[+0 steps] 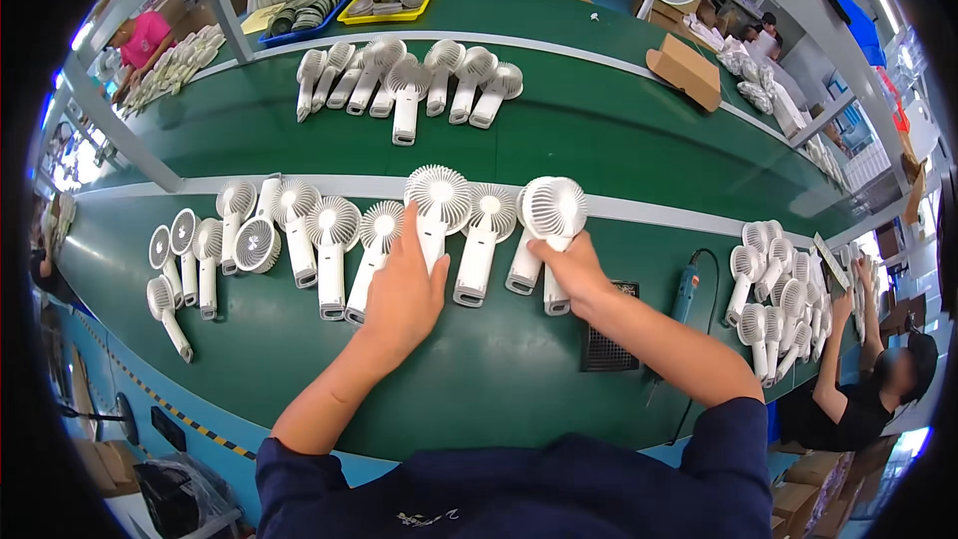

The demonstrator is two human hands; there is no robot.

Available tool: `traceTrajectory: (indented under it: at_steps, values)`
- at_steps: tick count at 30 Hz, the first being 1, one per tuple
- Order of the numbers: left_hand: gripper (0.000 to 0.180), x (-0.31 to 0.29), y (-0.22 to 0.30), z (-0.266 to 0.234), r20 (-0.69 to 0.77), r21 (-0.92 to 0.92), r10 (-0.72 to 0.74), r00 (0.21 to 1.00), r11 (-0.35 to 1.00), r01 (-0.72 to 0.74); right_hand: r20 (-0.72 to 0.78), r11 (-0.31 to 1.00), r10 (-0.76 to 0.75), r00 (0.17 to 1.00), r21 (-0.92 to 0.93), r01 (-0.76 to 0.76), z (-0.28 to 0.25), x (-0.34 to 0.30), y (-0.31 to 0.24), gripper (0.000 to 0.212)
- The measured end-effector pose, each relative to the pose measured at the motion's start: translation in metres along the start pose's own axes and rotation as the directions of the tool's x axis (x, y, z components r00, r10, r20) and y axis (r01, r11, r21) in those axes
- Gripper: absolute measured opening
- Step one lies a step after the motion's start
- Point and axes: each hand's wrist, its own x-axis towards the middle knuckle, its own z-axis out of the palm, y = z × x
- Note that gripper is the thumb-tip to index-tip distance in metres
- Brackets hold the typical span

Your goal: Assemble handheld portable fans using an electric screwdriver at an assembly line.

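Head view: left grip point(404, 291) and right grip point(576, 271) clasp white fans point(554, 208)

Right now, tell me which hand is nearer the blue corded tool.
Right. The right hand, on a white fan, is left of the tool; the left hand is farther left.

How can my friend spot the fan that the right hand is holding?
On the green table, find the person's right hand. It holds a white fan. That fan's round head lies in front, partly covering the head of its left neighbour.
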Motion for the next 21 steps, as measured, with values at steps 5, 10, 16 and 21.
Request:
traceTrajectory:
  at_steps: [5, 10, 16, 21]
  values:
    - [0.066, -0.006, -0.003, 0.003, 0.077, -0.008, -0.002, 0.997, 1.0, 0.002, -0.075, 0.983, 0.081, 0.994, 0.169, -0.067, -0.001, -0.021, -0.009, 0.035]
    - [0.068, -0.014, 0.003, 0.009, 0.128, 0.044, -0.096, 0.987, 0.995, 0.091, -0.163, 0.942, 0.227, 0.96, 0.287, -0.174, 0.003, -0.029, 0.0, 0.032]
    - [0.074, -0.025, 0.003, 0.007, 0.146, 0.056, -0.047, 0.988, 0.998, 0.039, -0.23, 0.881, 0.144, 0.963, 0.473, -0.019, 0.014, -0.048, 0.007, 0.036]
    - [0.077, -0.029, 0.002, 0.011, 0.166, 0.008, -0.009, 0.986, 1.0, 0.008, -0.315, 0.916, 0.127, 0.94, 0.401, 0.01, 0.002, -0.037, 0.002, 0.028]
